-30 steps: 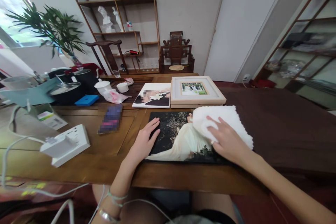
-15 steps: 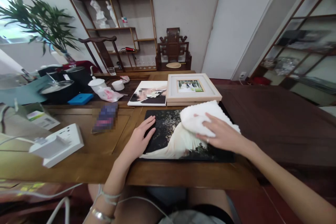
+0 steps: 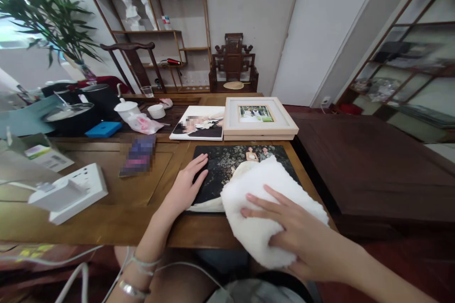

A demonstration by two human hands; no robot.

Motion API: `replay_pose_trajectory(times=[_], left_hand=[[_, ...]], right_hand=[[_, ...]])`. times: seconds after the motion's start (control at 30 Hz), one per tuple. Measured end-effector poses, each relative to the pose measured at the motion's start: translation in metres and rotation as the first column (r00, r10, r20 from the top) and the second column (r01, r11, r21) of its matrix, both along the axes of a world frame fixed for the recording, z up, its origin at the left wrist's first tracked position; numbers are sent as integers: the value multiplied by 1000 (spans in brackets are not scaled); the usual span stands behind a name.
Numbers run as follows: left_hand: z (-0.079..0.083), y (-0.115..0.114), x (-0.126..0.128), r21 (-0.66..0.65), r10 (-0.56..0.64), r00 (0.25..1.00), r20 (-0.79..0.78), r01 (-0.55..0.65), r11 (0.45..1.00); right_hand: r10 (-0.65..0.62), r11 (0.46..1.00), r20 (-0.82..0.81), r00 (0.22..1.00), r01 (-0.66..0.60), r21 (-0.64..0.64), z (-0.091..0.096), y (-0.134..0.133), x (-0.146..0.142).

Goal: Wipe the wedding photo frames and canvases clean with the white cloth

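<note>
A dark wedding photo panel [image 3: 213,175] lies flat on the wooden table in front of me, showing a couple and a long pale dress train. My left hand [image 3: 190,182] rests on its left edge with fingers stretched out, holding nothing. A fluffy white towel [image 3: 245,199] is in my right hand [image 3: 295,229], fingers pressed into its folds. The towel covers the lower right of the panel and hangs over the table's front edge. Part of the right thumb is hidden by the towel and hand.
Behind the panel lie a light wood picture frame [image 3: 261,116] and a white-edged photo print [image 3: 199,123]. To the left are a white power strip [image 3: 76,194], a blue box [image 3: 104,129], a white teapot [image 3: 127,107] and a dark pot [image 3: 71,116].
My right hand has drawn the towel from the panel's upper right toward me, past its front edge, uncovering the pictured couple. My left hand stays at the panel's left edge.
</note>
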State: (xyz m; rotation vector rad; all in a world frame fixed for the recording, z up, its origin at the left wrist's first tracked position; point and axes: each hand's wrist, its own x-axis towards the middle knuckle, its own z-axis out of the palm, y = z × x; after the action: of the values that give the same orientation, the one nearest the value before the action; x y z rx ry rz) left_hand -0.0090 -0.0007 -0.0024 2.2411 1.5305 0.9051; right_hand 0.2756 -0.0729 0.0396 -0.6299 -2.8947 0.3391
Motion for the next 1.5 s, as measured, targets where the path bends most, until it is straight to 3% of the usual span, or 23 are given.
replay_pose_trajectory(times=[0.1,0.23,0.33,0.43,0.53,0.67,0.77,0.87,0.97,1.07,1.17,1.27,1.37,1.5], left_hand=[[1,1,-1,-13,-8,1000,4,8,1000],[3,0,-2,-21,-13,1000,12,13,1000],[4,0,-2,-32,-7,1000,15,7,999],[4,0,-1,-40,12,1000,21,-11,999],[3,0,0,-30,24,999,29,-24,999],[3,1,0,-18,34,999,17,-34,999],[3,1,-1,-10,23,1000,7,-23,1000],[3,2,-1,-11,9,1000,0,-9,1000],[3,1,-2,-12,3,1000,0,-3,1000],[4,1,-2,-16,-4,1000,4,4,1000],[3,1,-3,-28,0,1000,5,0,1000],[3,2,-4,-35,15,1000,6,-15,999],[2,2,-4,-32,19,1000,4,-18,999],[2,2,-4,-24,12,1000,-2,-12,1000]], right_hand=[[-133,991,2,991,133,-13,5,20,5],[-332,942,-46,942,334,36,3,75,15],[-399,912,-81,913,405,72,0,112,14],[-409,903,-97,907,418,99,-3,126,10],[-369,919,-83,926,377,115,-6,108,8],[-308,947,-33,951,310,88,-7,46,13],[-166,986,3,986,166,-8,-2,-1,17],[-24,995,7,1000,24,-92,5,-21,17],[-27,994,-12,1000,26,-103,8,-5,15],[-189,981,-26,982,188,-40,6,35,13],[-363,931,-59,930,365,24,0,80,13],[-454,886,-103,885,460,50,-5,109,17],[-442,892,-102,891,449,61,-8,105,20],[-308,950,-44,950,309,32,-6,52,18]])
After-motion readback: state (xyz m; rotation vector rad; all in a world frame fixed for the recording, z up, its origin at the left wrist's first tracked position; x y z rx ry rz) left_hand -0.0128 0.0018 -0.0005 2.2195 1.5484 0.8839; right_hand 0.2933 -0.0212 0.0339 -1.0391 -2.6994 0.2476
